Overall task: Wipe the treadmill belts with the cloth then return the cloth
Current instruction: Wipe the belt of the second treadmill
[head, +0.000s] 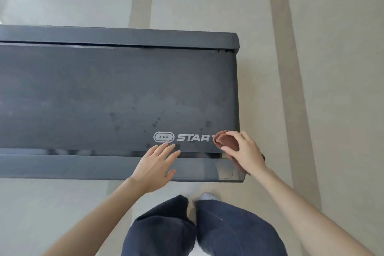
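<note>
Down at the treadmill belt's near right corner, the right hand grips the folded brown cloth; the left hand hovers flat, fingers spread, over the near side rail.

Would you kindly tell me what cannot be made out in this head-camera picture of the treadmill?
Head view: the logo wording reads "STAR"; the cloth and right hand cover the rest.
Head view: the right hand hides most of the cloth.
Head view: the treadmill belt is cut off by the left edge.
Head view: whether the left hand touches the side rail cannot be told.
</note>
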A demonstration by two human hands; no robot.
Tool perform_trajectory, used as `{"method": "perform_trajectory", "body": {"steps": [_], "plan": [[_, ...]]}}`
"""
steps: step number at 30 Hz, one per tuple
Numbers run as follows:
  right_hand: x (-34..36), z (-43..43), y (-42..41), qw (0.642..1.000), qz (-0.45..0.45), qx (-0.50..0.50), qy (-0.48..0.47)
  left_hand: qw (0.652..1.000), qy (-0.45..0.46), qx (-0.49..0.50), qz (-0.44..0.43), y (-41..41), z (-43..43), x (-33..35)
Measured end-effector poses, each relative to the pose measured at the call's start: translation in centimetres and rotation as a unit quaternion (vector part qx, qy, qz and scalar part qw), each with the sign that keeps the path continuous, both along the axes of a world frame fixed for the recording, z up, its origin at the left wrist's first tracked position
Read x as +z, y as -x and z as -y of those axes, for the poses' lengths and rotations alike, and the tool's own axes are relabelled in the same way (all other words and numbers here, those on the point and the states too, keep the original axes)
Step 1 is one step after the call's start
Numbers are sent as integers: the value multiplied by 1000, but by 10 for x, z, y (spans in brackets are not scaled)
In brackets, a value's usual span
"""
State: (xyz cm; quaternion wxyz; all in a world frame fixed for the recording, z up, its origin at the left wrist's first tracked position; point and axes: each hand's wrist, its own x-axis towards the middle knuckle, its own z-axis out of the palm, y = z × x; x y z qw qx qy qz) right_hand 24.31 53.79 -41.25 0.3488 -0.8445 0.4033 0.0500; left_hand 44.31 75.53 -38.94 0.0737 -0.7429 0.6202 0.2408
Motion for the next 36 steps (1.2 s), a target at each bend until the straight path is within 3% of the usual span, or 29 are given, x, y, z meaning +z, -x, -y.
{"method": "perform_trajectory", "body": {"steps": [10,15,19,24,28,32,36], "plan": [[-246,-56,-11,980,27,-188,66,1000,8,15,6,0,58,-230],[-315,-75,-17,959,49,-39,278,998,46,21,26,-24,72,-301],[-335,-37,-47,927,106,0,359,987,153,-32,45,-45,91,-306],[-335,-26,-58,926,121,-6,358,991,113,-17,71,-59,80,-318],[-322,8,-67,937,72,-25,342,989,120,-43,76,-55,85,-318],[-309,60,-93,944,-35,-50,323,989,113,-57,71,-43,89,-320],[-320,25,-77,933,-41,-61,353,993,68,-57,71,-40,88,-328]]}}
